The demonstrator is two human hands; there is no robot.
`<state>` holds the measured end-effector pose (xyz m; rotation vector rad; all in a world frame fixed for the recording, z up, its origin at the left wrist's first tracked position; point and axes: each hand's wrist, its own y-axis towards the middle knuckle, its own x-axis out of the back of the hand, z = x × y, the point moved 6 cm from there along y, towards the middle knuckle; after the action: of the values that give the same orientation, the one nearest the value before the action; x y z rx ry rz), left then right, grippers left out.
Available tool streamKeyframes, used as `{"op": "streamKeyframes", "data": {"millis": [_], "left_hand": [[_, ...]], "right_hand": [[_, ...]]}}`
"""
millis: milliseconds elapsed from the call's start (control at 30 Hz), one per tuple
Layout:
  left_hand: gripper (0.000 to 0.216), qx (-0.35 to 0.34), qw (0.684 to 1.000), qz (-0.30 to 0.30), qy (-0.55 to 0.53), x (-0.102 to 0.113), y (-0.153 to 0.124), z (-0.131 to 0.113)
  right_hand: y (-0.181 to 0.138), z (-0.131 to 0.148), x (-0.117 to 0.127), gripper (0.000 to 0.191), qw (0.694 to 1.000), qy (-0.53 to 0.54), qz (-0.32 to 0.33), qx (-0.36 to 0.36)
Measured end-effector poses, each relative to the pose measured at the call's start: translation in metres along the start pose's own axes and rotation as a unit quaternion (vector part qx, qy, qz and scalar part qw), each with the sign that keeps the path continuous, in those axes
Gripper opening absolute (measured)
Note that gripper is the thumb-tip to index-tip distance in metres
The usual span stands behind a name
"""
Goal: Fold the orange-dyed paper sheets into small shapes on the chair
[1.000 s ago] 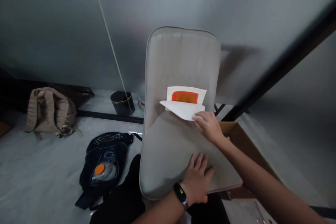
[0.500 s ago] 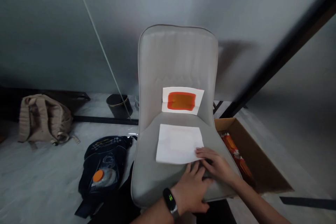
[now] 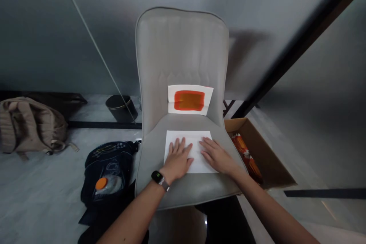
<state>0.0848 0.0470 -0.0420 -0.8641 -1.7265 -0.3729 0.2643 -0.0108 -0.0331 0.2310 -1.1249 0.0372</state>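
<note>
A white sheet of paper (image 3: 197, 166) lies flat on the seat of a grey padded chair (image 3: 183, 53). Spread fingers of my left hand (image 3: 177, 162) rest on the sheet's left half; a watch (image 3: 160, 179) is strapped on that wrist. On the right half, my right hand (image 3: 219, 156) lies flat with its fingers stretched out. Neither hand grips anything. Behind the sheet, a creased white paper with an orange-red rectangle (image 3: 189, 100) leans against the chair's backrest.
On the right stands an open cardboard box (image 3: 268, 160) with orange-red packets (image 3: 247, 158) inside. To the left are a dark backpack (image 3: 105, 160) with an orange-capped bottle (image 3: 107, 185), a black bin (image 3: 121, 108) and a beige backpack (image 3: 32, 126). A grey wall rises behind the chair.
My left hand has moved from the seat's front up onto the sheet's left side. My right hand has shifted further onto the paper, which now lies flatter. The view has shifted slightly.
</note>
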Motion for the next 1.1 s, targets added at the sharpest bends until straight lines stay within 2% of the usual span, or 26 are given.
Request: {"op": "streamKeyframes", "data": {"millis": [100, 267, 333, 433, 533, 633, 733, 833, 900, 967, 1033, 1100], "left_hand": [[0.068, 0.003, 0.999, 0.032, -0.001, 0.007, -0.002, 0.013], [0.071, 0.056, 0.996, 0.064, 0.005, 0.031, -0.004, 0.047], [0.07, 0.078, 0.995, 0.056, 0.012, 0.039, -0.003, 0.059], [0.07, 0.094, 0.994, 0.043, 0.021, 0.045, -0.002, 0.066], [0.074, 0.088, 0.994, 0.056, 0.021, 0.044, -0.002, 0.063], [0.078, 0.085, 0.994, 0.072, 0.021, 0.042, -0.004, 0.059], [0.079, 0.09, 0.993, 0.074, 0.019, 0.041, -0.005, 0.06], [0.079, 0.087, 0.993, 0.076, 0.015, 0.04, -0.006, 0.06], [0.079, 0.083, 0.994, 0.075, 0.012, 0.038, -0.006, 0.057], [0.079, 0.074, 0.995, 0.073, 0.01, 0.034, -0.005, 0.049], [0.078, 0.057, 0.996, 0.068, 0.007, 0.029, -0.003, 0.038], [0.075, 0.039, 0.997, 0.065, 0.004, 0.027, 0.0, 0.031]], "right_hand": [[0.002, -0.008, -0.01, 0.05, 0.998, -0.038, 0.043, 0.008], [-0.005, -0.015, -0.007, 0.05, 0.997, -0.048, 0.059, 0.001], [-0.011, -0.018, -0.004, 0.05, 0.998, -0.056, 0.026, -0.033], [-0.029, -0.022, 0.001, 0.05, 0.988, -0.042, -0.073, -0.127], [-0.052, -0.019, -0.001, 0.047, 0.97, 0.021, -0.149, -0.189], [-0.061, -0.012, -0.006, 0.045, 0.954, 0.102, -0.183, -0.214], [-0.055, -0.015, -0.005, 0.045, 0.919, 0.236, -0.203, -0.242], [-0.046, -0.028, 0.002, 0.049, 0.847, 0.386, -0.234, -0.279], [-0.04, -0.036, 0.005, 0.048, 0.79, 0.479, -0.226, -0.308], [-0.033, -0.035, 0.004, 0.049, 0.751, 0.547, -0.18, -0.324], [-0.027, -0.025, 0.004, 0.057, 0.752, 0.565, -0.126, -0.316], [-0.02, -0.009, 0.007, 0.064, 0.793, 0.533, -0.091, -0.28]]}}
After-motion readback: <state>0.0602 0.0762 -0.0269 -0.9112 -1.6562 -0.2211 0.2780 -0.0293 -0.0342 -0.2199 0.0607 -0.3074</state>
